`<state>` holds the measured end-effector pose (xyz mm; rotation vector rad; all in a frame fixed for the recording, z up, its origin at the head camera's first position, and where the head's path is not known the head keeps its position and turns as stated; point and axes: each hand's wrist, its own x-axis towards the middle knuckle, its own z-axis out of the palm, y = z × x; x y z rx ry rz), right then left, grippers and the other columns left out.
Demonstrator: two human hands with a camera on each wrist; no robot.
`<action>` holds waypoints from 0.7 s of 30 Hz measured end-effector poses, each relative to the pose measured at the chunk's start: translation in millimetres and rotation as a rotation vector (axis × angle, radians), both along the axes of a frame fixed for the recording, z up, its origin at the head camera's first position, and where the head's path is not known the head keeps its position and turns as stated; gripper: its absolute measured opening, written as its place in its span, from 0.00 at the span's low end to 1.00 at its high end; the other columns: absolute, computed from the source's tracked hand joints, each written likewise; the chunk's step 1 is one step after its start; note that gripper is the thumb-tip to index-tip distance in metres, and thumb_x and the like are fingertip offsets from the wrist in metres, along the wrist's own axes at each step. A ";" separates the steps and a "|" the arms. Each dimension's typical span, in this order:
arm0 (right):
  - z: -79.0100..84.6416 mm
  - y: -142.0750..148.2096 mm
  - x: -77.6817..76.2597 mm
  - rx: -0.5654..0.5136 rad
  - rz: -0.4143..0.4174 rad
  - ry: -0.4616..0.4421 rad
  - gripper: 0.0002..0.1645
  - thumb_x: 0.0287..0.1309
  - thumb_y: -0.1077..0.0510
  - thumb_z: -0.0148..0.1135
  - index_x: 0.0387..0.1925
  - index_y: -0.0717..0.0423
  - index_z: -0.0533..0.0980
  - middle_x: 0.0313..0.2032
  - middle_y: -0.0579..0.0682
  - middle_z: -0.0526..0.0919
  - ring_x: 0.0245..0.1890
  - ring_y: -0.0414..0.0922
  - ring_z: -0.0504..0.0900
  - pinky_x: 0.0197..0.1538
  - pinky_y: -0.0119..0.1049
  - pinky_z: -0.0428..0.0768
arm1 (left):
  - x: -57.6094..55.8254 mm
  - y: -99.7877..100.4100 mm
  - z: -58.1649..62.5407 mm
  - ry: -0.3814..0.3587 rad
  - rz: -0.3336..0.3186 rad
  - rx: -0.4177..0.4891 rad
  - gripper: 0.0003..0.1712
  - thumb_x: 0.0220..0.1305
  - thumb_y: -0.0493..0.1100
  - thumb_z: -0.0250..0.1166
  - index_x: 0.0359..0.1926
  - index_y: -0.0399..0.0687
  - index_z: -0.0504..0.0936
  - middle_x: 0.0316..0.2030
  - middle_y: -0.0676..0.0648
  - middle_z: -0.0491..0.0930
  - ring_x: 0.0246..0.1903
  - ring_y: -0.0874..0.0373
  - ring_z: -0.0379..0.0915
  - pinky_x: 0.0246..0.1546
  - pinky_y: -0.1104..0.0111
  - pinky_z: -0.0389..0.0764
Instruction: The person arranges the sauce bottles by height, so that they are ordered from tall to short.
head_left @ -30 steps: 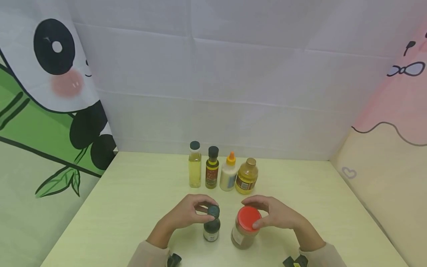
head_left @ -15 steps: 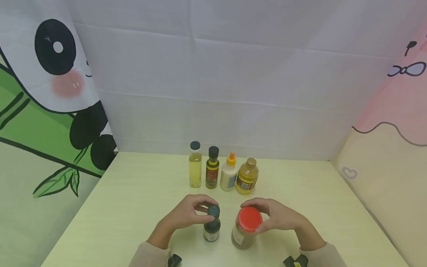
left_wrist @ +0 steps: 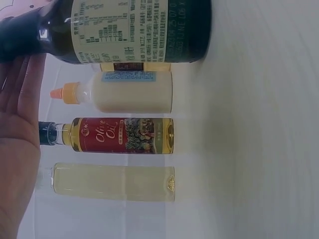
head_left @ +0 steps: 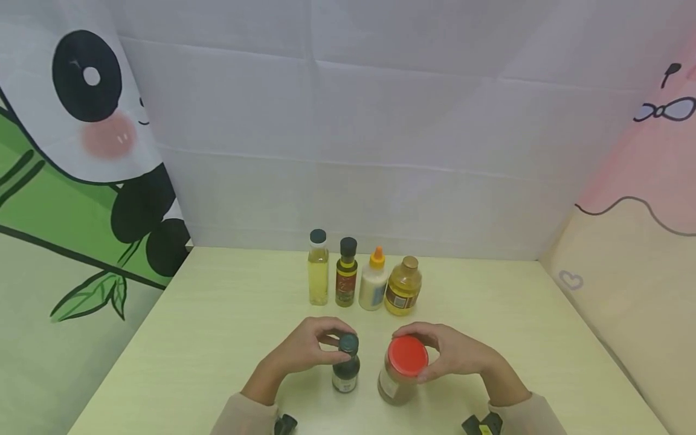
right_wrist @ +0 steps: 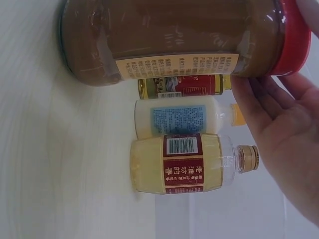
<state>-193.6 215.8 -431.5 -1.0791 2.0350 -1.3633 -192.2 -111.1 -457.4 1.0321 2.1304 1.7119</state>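
Observation:
My left hand [head_left: 302, 350] holds a small dark glass bottle [head_left: 345, 376] by its neck, thumb and fingers just under the dark green cap. A pale label with printed text shows on the bottle in the left wrist view. To its right, my right hand [head_left: 462, 351] grips a jar of brown spread [head_left: 396, 391] around the top, just below its red lid [head_left: 408, 355]. Its thumb lies at the near side and its fingers reach behind. Both containers stand upright side by side on the pale table [head_left: 228, 338], with a narrow gap between them.
Behind the hands several bottles stand in a row: a clear oil bottle [head_left: 318, 277], an olive oil bottle [head_left: 345, 281], a cream-coloured squeeze bottle [head_left: 373, 290] with an orange tip and a wide-bodied oil bottle [head_left: 403, 290]. A white cloth wall [head_left: 370, 151] closes off the back.
The right thumb has slid from the top of the red lid down to the jar's side, and the jar has shifted very slightly right. The left hand and dark bottle stay put.

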 end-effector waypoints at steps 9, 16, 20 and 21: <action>0.8 -0.3 -1.2 0.032 -0.006 0.007 0.38 0.50 0.60 0.74 0.63 0.58 0.69 0.57 0.50 0.77 0.60 0.47 0.72 0.65 0.41 0.65 | -2.4 -0.1 2.3 0.016 0.001 -0.007 0.16 0.57 0.35 0.71 0.47 0.36 0.82 0.42 0.47 0.83 0.43 0.57 0.79 0.47 0.62 0.80; 0.5 0.1 -0.4 0.015 0.004 -0.013 0.38 0.51 0.61 0.73 0.63 0.59 0.69 0.58 0.50 0.76 0.60 0.46 0.72 0.64 0.39 0.65 | -2.4 0.5 7.3 0.013 0.016 -0.016 0.16 0.56 0.36 0.72 0.46 0.36 0.83 0.42 0.48 0.83 0.42 0.57 0.79 0.45 0.61 0.81; 0.5 0.2 -0.6 0.007 0.014 -0.011 0.38 0.51 0.60 0.73 0.63 0.59 0.69 0.58 0.51 0.76 0.60 0.46 0.72 0.64 0.38 0.64 | -3.5 0.8 10.8 0.028 0.026 -0.003 0.16 0.56 0.35 0.71 0.46 0.35 0.83 0.41 0.48 0.83 0.42 0.57 0.79 0.44 0.59 0.81; 0.7 0.1 -0.6 0.003 0.017 -0.010 0.38 0.51 0.60 0.73 0.63 0.59 0.68 0.58 0.51 0.76 0.60 0.46 0.72 0.64 0.39 0.64 | -3.8 0.9 12.1 0.033 0.029 0.001 0.16 0.55 0.35 0.71 0.45 0.34 0.83 0.41 0.48 0.83 0.41 0.57 0.79 0.44 0.59 0.82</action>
